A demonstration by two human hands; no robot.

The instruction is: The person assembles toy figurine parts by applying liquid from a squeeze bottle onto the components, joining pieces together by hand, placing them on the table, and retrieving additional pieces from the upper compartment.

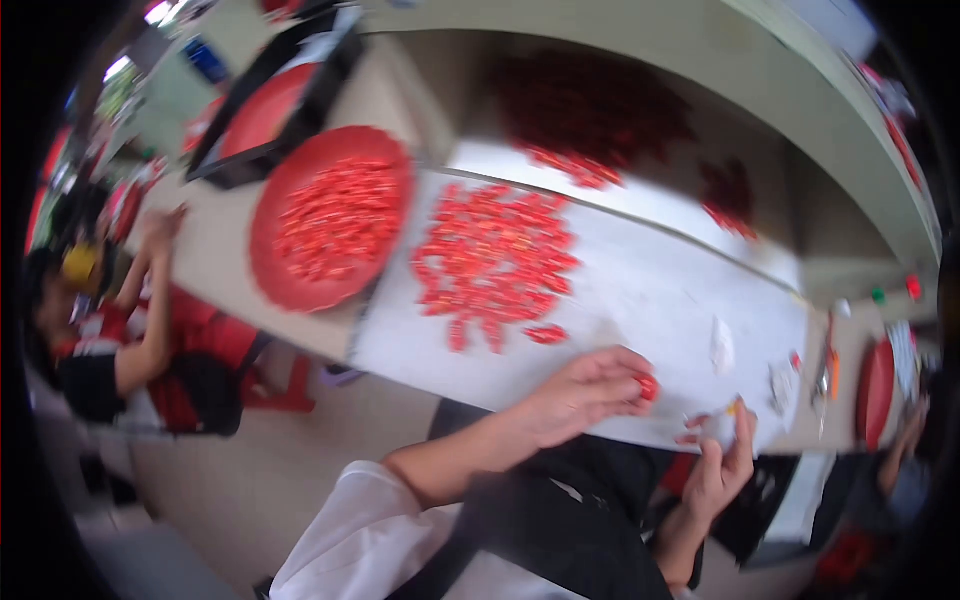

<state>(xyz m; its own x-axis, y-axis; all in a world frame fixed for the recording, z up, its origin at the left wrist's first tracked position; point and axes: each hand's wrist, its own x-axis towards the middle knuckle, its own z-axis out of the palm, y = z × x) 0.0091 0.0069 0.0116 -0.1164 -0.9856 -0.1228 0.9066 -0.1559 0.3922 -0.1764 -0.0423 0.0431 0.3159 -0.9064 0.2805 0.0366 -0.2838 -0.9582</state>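
Observation:
My left hand is over the near edge of a white work surface, its fingers closed on a small glossy red piece. To its right, my right hand is curled around a pale, whitish thing with a touch of yellow by the fingertips; blur hides its kind. Beyond my left hand, a single red piece lies beside a spread of many similar red pieces. Their exact kind is too blurred to tell.
Left of the spread stands a red round tray heaped with red pieces, near a black bin. More pieces lie under a shelf. Crumpled white wads and a red dish are rightward. A co-worker sits left.

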